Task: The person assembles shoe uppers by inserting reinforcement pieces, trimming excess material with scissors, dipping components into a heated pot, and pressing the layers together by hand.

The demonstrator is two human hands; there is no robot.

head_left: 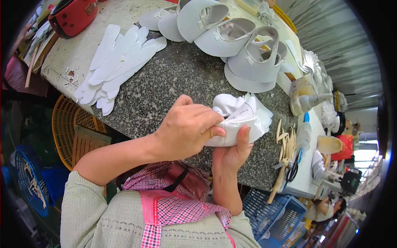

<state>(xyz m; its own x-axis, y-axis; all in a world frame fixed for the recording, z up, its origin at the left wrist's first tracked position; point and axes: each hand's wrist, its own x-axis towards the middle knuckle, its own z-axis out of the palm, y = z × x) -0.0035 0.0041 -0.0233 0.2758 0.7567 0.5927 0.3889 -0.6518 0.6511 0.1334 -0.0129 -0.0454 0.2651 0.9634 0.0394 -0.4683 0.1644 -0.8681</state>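
Through the head view I have the white shoe upper [229, 129] over the near right part of the speckled tabletop [140, 99], its long axis running roughly left to right, with the right end tipped slightly away from the body. The left hand [182, 128] comes at it from its left end, fingers pinched narrow on the rim of the opening, and the right hand [231, 155] grips it from below, thumb against its near wall; I judge neither hand nearer, since both are touching it
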